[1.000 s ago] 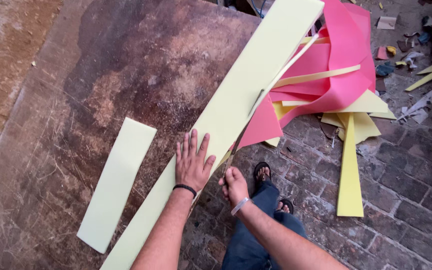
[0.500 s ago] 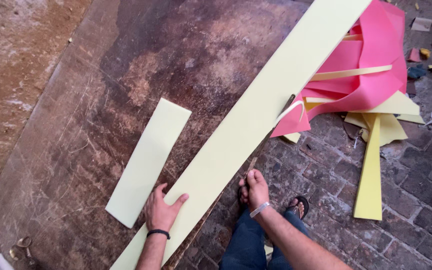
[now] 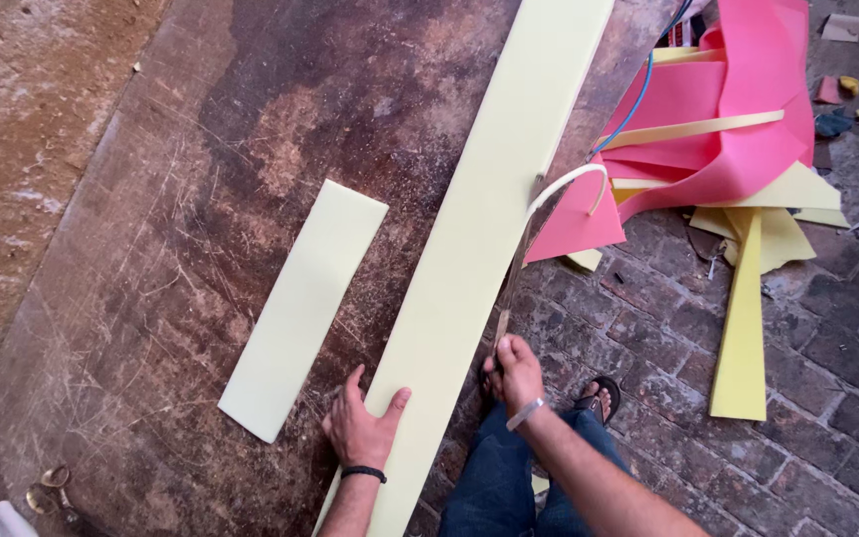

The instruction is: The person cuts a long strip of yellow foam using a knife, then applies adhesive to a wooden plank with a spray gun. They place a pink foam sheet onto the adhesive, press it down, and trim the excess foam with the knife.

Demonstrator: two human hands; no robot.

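Scratched brown table (image 3: 201,199) carries a long pale-yellow foam strip (image 3: 479,249) running 7 to 1 o'clock, a shorter yellow piece (image 3: 305,308) at its 9 o'clock, scissors (image 3: 52,487) at 8 o'clock.

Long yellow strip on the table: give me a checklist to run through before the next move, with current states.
1. Left hand pressing the long yellow strip flat: ok.
2. Right hand grip closed on the thin blade: ok.
3. Blade lying along the strip's right edge: ok.
4. Left fingers away from the blade: ok.
5. Trimmed sliver curling free of the edge: ok.
6. Blade tip cutting fully through: cannot tell.
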